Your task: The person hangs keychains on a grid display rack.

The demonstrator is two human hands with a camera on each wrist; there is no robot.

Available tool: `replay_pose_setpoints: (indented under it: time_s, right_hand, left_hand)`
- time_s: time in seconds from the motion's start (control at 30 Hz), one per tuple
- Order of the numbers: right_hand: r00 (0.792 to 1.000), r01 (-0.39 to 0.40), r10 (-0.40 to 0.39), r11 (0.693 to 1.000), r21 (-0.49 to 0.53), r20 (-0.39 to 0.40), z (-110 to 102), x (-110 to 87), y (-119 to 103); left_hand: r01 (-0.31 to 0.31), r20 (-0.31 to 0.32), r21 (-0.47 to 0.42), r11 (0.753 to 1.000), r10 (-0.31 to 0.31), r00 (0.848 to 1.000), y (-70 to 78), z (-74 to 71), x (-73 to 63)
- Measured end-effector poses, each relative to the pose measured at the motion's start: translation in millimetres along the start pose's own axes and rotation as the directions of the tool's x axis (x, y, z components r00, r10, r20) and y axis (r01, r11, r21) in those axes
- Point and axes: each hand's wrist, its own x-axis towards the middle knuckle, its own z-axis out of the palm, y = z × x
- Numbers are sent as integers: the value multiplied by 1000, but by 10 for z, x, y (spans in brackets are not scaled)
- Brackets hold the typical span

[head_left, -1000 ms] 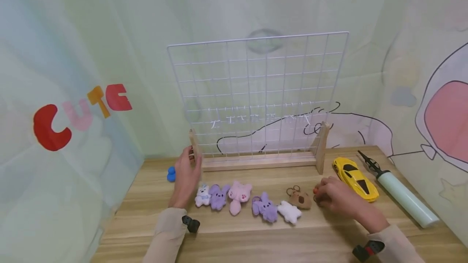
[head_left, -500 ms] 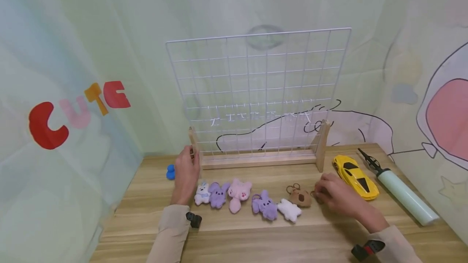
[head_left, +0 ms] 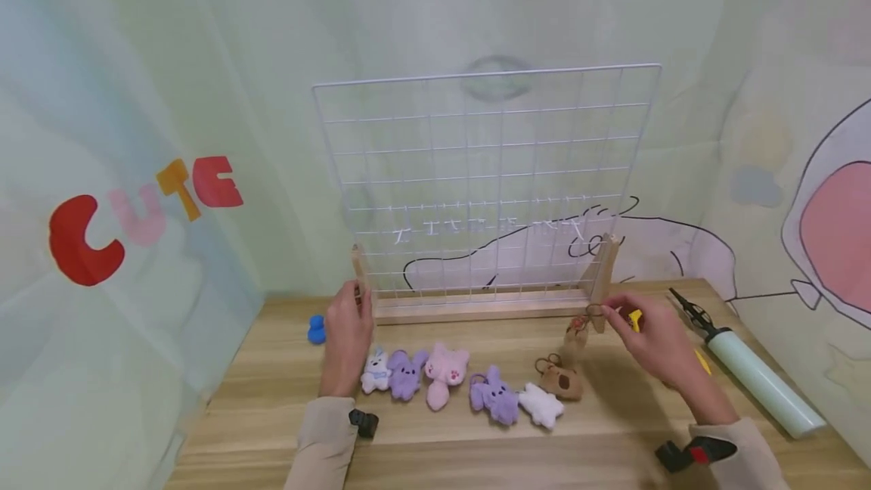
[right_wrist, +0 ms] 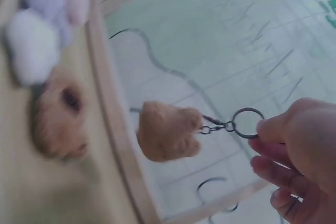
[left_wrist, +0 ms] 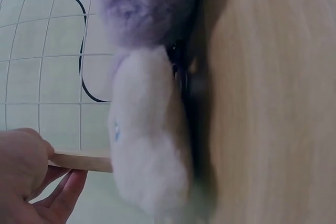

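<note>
- My right hand (head_left: 655, 335) pinches the ring (right_wrist: 234, 124) of a brown plush keychain (right_wrist: 167, 131), thumb against finger; the plush hangs near the right end of the wooden stand (head_left: 483, 311). My left hand (head_left: 348, 331) is closed round the left upright (left_wrist: 89, 161).
- Under it all, the wood-grain table (head_left: 476, 452).
- A white wire grid (head_left: 501, 147) rises from the stand.
- Right of my right hand, a pale green tube (head_left: 762, 380) with a black tip.
- Something yellow (head_left: 703, 360), mostly hidden behind that hand.
- Plush toys lie in front of the stand: pink (head_left: 446, 369), two purple (head_left: 497, 397), two white (head_left: 541, 405), one brown (head_left: 562, 382).
- A small blue object (head_left: 316, 330), just beside my left hand.
</note>
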Motion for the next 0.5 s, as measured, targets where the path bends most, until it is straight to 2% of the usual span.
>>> replay_pose_setpoints:
  time_s: [0.13, 0.23, 0.4, 0.5]
  right_hand:
    - [992, -38, 41, 999, 31, -117, -83, 125, -131]
    - [981, -74, 86, 995, 74, -172, -125, 223, -199]
    - [965, -120, 151, 981, 152, -214, -142, 377, -260]
    - [964, -117, 160, 973, 200, -213, -118, 465, -291]
  left_hand:
    - [-8, -13, 5, 1000, 8, 1000, 14, 15, -4]
    - [1, -16, 0, 1000, -1, 1000, 23, 23, 0]
    - [22, 1, -10, 1000, -22, 1000, 21, 19, 1]
    - [28, 3, -15, 999, -28, 1000, 5, 9, -4]
